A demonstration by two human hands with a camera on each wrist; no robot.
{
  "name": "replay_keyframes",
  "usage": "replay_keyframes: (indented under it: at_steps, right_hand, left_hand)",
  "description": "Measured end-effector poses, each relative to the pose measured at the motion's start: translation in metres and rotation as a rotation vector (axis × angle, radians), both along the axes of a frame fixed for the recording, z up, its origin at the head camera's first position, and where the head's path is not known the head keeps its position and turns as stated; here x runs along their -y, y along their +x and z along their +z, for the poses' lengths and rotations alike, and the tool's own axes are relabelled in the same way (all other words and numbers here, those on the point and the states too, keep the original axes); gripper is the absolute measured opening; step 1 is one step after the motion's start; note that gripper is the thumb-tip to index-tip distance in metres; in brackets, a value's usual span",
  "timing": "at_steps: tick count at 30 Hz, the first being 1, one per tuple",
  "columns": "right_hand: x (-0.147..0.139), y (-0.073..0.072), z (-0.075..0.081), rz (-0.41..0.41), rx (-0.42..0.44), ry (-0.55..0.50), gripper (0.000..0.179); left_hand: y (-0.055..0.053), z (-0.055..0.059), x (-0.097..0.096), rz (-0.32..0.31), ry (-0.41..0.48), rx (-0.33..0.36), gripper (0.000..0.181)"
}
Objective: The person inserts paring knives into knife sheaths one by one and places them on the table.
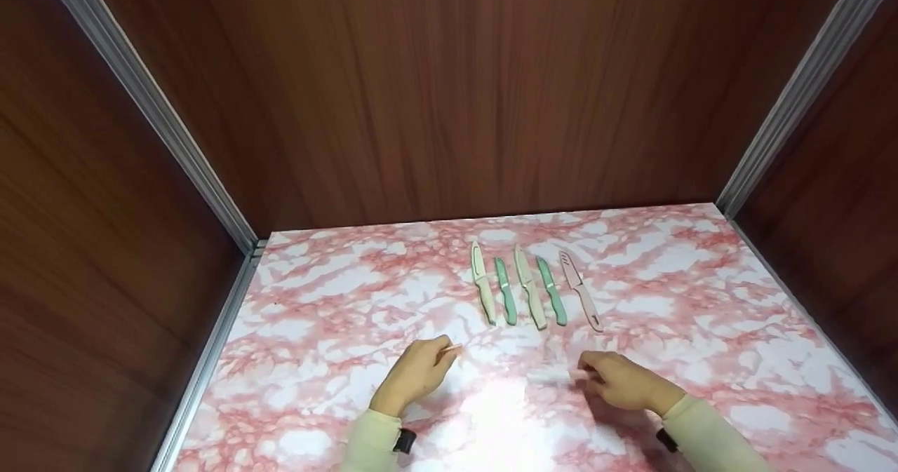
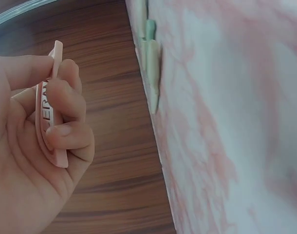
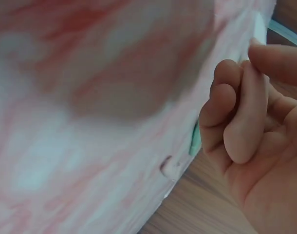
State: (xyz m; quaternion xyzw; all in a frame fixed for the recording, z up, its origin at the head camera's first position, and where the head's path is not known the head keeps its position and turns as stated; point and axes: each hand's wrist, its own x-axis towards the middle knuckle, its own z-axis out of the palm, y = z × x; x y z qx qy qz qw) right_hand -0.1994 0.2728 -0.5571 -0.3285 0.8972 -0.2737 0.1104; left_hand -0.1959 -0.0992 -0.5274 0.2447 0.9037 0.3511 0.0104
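My left hand (image 1: pixel 415 374) grips a small pink blade cover (image 2: pixel 52 112) with raised lettering, its fingers curled round it and the thumb on its upper end. To the right, my right hand (image 1: pixel 624 381) holds a knife (image 1: pixel 549 375) by its pink handle (image 3: pixel 248 117). The white blade points left across the gap between the hands. Beyond them lie two cream knives (image 1: pixel 484 290) (image 1: pixel 531 293), two green knives (image 1: pixel 506 293) (image 1: pixel 553 293) and one pink knife (image 1: pixel 582 293), side by side with handles toward me.
The table (image 1: pixel 316 332) has a red-and-white marbled top, with a bright glare between the hands. Brown wood-grain panels (image 1: pixel 449 107) stand behind it and at both sides, with metal rails (image 1: pixel 161 121) at the corners.
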Motion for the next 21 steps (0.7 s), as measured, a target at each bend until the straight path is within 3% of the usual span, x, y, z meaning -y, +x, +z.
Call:
replay_keyframes:
  at_steps: [4,9,14,21]
  right_hand:
    - [0.007,-0.003,0.008,-0.028,0.003,-0.011,0.013]
    - [0.016,-0.006,0.015,-0.064,-0.064,-0.005,0.013]
    - [0.027,-0.008,0.024,-0.106,-0.112,-0.019,0.002]
    - [0.041,-0.009,0.038,-0.112,-0.218,-0.079,0.012]
  left_hand:
    - [-0.001,0.008,-0.008,-0.008,0.017,0.009,0.031]
    - [-0.004,0.013,-0.017,-0.029,0.042,0.032,0.032]
    - [-0.006,0.014,-0.024,-0.046,0.060,0.036,0.030]
    - [-0.005,0.013,-0.032,-0.066,0.044,0.022,0.029]
